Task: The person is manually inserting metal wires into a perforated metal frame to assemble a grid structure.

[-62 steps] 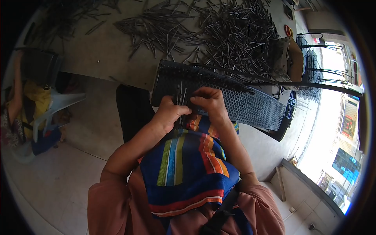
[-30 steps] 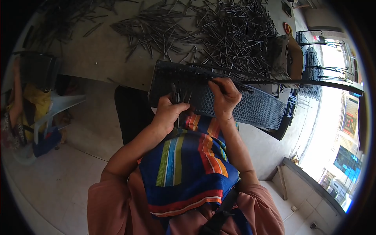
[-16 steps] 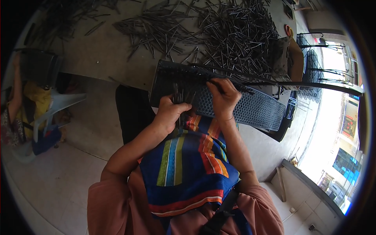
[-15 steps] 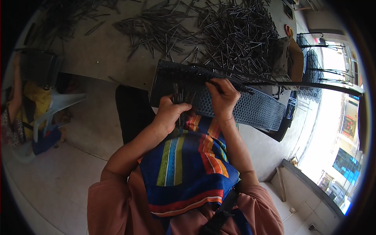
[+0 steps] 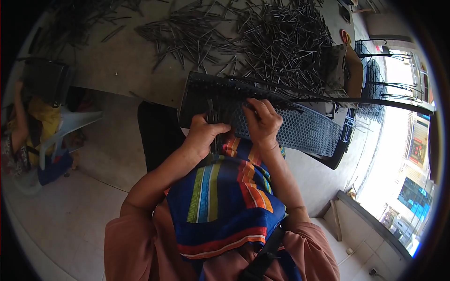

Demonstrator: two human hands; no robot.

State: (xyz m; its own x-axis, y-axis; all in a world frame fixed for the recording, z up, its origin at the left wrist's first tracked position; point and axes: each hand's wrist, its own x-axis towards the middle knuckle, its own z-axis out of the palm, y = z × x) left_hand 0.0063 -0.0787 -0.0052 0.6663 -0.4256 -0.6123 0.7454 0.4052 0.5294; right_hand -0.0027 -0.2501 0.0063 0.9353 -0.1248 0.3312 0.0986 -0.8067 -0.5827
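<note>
My left hand (image 5: 199,138) is wrapped round a loose bundle of thin dark sticks (image 5: 213,114), its thumb lying across them. Close to the right of it, my right hand (image 5: 265,125) hovers over a grey plate full of round holes (image 5: 311,133), thumb and fingertips drawn together. Whatever lies between those fingertips is too small to make out. The plate sits in a long black tray (image 5: 191,91), tilted across my lap at the table edge. Short dark stick ends stand in a row along the plate's far side.
Big heaps of dark sticks (image 5: 286,47) cover the far part of the table (image 5: 117,61). An open cardboard box (image 5: 351,70) and black wire racks (image 5: 375,77) stand at the right. At the left, another person's arm (image 5: 19,110) shows beside a light plastic chair (image 5: 77,119).
My right hand has shifted slightly left and toward me over the plate, its wrist turning. My left hand stays put round the bundle. The other person's arm has dropped a little.
</note>
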